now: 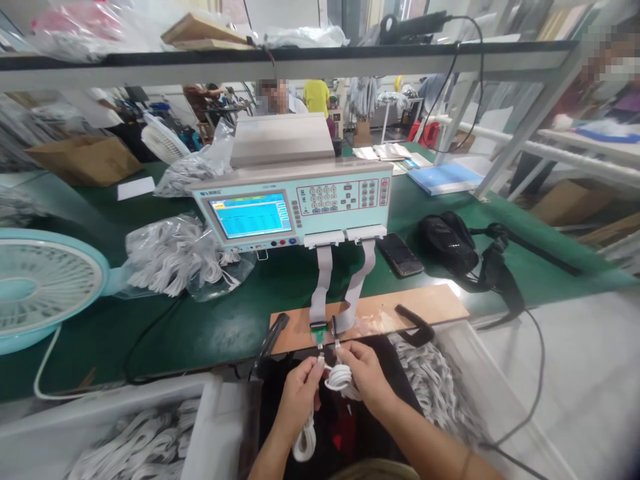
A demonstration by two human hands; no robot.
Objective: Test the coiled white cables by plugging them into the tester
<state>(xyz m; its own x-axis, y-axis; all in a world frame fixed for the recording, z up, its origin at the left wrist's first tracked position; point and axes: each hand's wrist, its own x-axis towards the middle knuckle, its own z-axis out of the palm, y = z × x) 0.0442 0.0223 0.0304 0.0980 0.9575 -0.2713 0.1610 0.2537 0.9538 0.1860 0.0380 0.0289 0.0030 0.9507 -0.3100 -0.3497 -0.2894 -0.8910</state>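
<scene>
My left hand (299, 390) pinches one plug of a white cable just below a small green circuit board (320, 335). Under that hand hangs a looped bundle of white cable (305, 443). My right hand (369, 373) is closed on another white cable plug, close against the second ribbon connector (335, 325). A coil of white cable (340, 378) hangs between the hands. Whether either plug is fully seated I cannot tell. Two grey ribbon cables (323, 280) run from these connectors up to a tester (295, 227) with a lit blue screen.
A wooden board (380, 313) lies along the table's front edge. White bins of cables stand at left (210, 400) and right (480, 360). A turquoise fan (100, 273), bagged cables (167, 257), a phone (400, 255) and a black bag (447, 241) surround the tester. People are behind.
</scene>
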